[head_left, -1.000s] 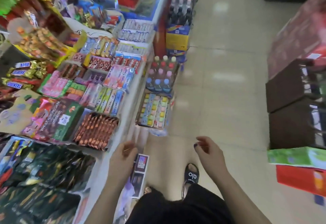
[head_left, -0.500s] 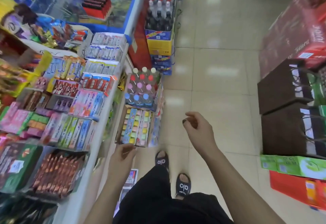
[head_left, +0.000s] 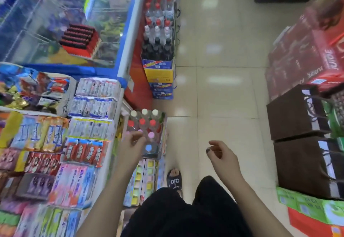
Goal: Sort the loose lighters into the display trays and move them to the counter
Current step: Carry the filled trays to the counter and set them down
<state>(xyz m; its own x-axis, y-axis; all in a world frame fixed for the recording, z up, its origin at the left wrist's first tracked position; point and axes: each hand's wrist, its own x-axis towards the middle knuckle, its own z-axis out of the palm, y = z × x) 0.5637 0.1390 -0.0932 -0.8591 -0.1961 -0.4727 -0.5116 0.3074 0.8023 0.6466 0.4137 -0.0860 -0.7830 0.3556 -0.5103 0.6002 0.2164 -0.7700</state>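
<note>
A red display tray [head_left: 80, 40] packed with dark-topped lighters stands on the glass counter [head_left: 55, 22] at the upper left. Both my hands hang in front of me over the aisle, far from that tray. My left hand [head_left: 132, 145] is beside the snack shelf edge, fingers loosely curled, with nothing in it. My right hand [head_left: 221, 154] hovers above the tiled floor, fingers loosely curled and holding nothing. No loose lighters show.
Snack and gum boxes [head_left: 89, 130] fill the shelf on the left. Crates of bottled drinks [head_left: 158, 44] and small bottles [head_left: 147, 125] line the counter's foot. Brown gift bags [head_left: 297, 115] and red cartons [head_left: 305, 56] stack on the right. The tiled aisle [head_left: 219, 80] runs ahead.
I have walked forward along the aisle; the glass counter and the red tray are nearer. Both hands rose slightly and stayed without anything in them.
</note>
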